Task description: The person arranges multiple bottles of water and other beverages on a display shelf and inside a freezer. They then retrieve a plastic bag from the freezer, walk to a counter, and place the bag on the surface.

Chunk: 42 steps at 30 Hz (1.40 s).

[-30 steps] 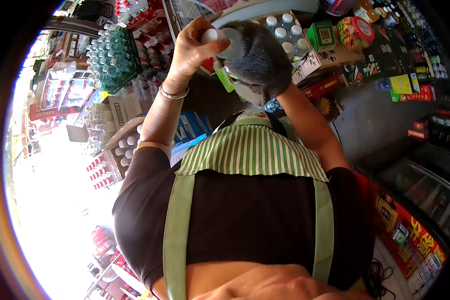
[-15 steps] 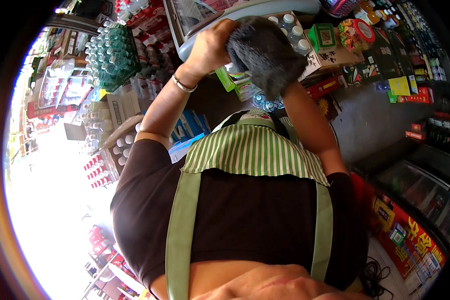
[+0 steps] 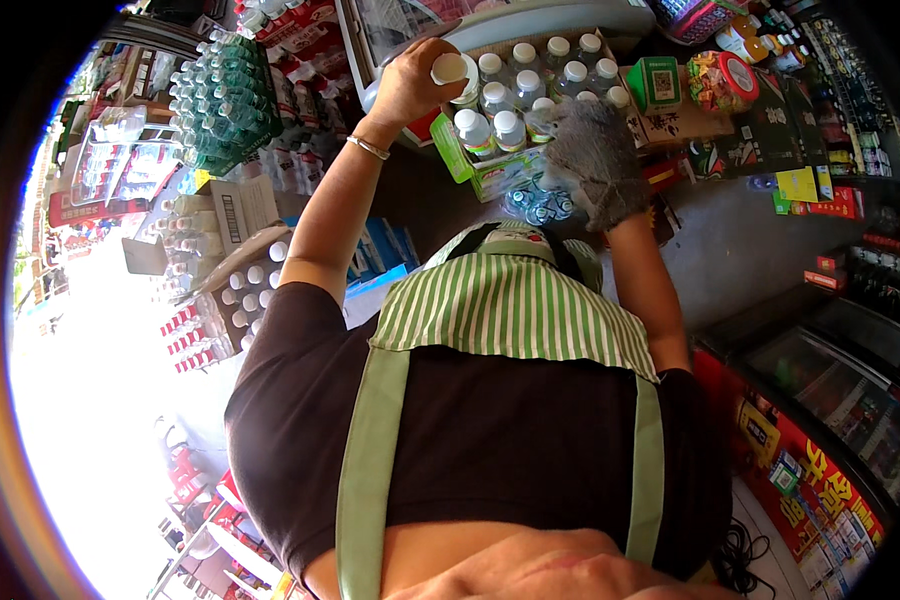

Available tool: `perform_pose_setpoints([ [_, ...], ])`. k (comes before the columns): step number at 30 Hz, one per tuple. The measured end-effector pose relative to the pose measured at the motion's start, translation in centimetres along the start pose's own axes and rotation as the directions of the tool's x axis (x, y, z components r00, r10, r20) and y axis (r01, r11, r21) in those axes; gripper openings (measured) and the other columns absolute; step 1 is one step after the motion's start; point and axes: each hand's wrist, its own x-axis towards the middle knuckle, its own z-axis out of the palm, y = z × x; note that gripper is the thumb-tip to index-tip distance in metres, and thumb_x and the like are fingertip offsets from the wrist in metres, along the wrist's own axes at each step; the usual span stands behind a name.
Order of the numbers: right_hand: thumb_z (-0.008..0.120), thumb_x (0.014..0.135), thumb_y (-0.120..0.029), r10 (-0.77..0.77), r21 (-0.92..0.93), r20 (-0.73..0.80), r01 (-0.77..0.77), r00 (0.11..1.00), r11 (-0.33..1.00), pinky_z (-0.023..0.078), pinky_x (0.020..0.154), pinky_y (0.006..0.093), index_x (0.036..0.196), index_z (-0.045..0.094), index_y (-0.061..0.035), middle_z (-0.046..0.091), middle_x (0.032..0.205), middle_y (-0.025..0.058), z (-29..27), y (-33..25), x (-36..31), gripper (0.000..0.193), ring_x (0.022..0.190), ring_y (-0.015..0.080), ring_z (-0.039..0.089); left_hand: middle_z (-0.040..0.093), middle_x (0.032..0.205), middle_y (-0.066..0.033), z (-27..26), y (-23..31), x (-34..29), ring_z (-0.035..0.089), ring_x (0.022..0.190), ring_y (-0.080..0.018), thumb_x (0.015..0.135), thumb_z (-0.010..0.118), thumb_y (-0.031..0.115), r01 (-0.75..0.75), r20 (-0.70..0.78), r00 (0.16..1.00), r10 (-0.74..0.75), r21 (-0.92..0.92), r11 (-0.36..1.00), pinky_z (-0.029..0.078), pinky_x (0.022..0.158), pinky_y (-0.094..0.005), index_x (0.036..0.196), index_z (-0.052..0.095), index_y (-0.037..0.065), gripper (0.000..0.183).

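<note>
At the top of the view my left hand (image 3: 410, 88), bare, is closed round a bottle with a wide white cap (image 3: 449, 70), held at the left end of the box of bottles. A fuzzy grey mitt (image 3: 595, 165) covers my right hand up to the wrist, so its fingers are hidden. The mitt lies against the right side of the white-capped bottles (image 3: 510, 125), which stand in rows in an open carton with a green flap (image 3: 452, 150). Below them is a pack of bottles with blue tops (image 3: 540, 203).
Right of the carton stand a green box (image 3: 654, 85) and a clear jar of sweets (image 3: 722, 82). A glass-topped freezer (image 3: 400, 40) lies beyond. Stacked bottle packs (image 3: 220, 105) line the left; another glass-topped cabinet (image 3: 830, 370) is at the lower right.
My hands have moved apart. The mitt has swung right and down from in front of the carton, uncovering the bottles and the white cap in my left hand, which has shifted slightly left.
</note>
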Motion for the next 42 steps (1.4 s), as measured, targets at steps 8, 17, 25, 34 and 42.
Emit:
perform_pose_setpoints([
  [8,0.072,0.072,-0.027,0.109,-0.069,0.207,-0.097,0.972,0.993,0.049,0.086,0.0444,0.107,0.061,-0.0043,0.063,0.107,0.0181,2.8,5.5,-5.7,0.043,0.099,0.0355,0.06,0.066,0.093,-0.0108,-1.3,2.9,-1.8,0.067,0.087,-0.0255,0.067,0.08,0.012,0.002,0.297,0.954,0.032,-0.114,0.994,0.054,0.076,-0.0326,0.098,0.062,0.004,0.036],
  [17,0.072,0.072,-0.028,0.158,0.018,0.169,-0.163,0.973,0.986,0.049,0.086,0.0444,0.108,0.06,-0.0039,0.062,0.107,0.0186,1.9,6.4,-8.1,0.045,0.099,0.0356,0.06,0.066,0.092,-0.0106,2.2,-2.2,-0.7,0.066,0.085,-0.0221,0.073,0.079,0.019,0.024,0.254,0.967,0.008,-0.121,0.992,0.053,0.075,-0.0324,0.1,0.063,0.004,0.035],
  [25,0.073,0.073,-0.028,0.136,0.059,0.177,-0.148,0.975,0.987,0.049,0.086,0.0444,0.109,0.058,-0.0035,0.062,0.108,0.019,1.9,5.4,-8.2,0.046,0.099,0.0356,0.06,0.065,0.106,-0.0142,11.7,-10.5,-5.8,0.063,0.1,-0.0315,0.071,0.079,0.034,0.223,0.355,0.907,-0.227,0.052,0.973,0.051,0.085,-0.0401,0.112,0.061,0.009,0.051],
  [34,0.073,0.073,-0.028,0.152,0.077,0.155,-0.165,0.976,0.983,0.049,0.086,0.0444,0.11,0.057,-0.0031,0.062,0.108,0.0195,2.0,5.7,-8.2,0.047,0.099,0.0357,0.06,0.063,0.109,-0.0113,13.9,-5.0,-1.1,0.063,0.1,-0.0333,0.076,0.074,0.04,0.061,0.385,0.885,-0.261,0.46,0.886,0.054,0.079,-0.0461,0.128,0.052,0.017,0.061],
  [42,0.073,0.073,-0.028,0.082,0.125,0.077,-0.091,0.994,0.988,0.049,0.086,0.0444,0.111,0.056,-0.0027,0.062,0.108,0.0199,0.9,4.7,-6.7,0.049,0.099,0.0358,0.06,0.07,0.093,-0.0133,12.9,-5.1,2.4,0.068,0.088,-0.0304,0.068,0.076,0.046,0.167,0.432,0.855,-0.285,0.291,0.942,0.054,0.074,-0.0418,0.106,0.065,0.013,0.052],
])
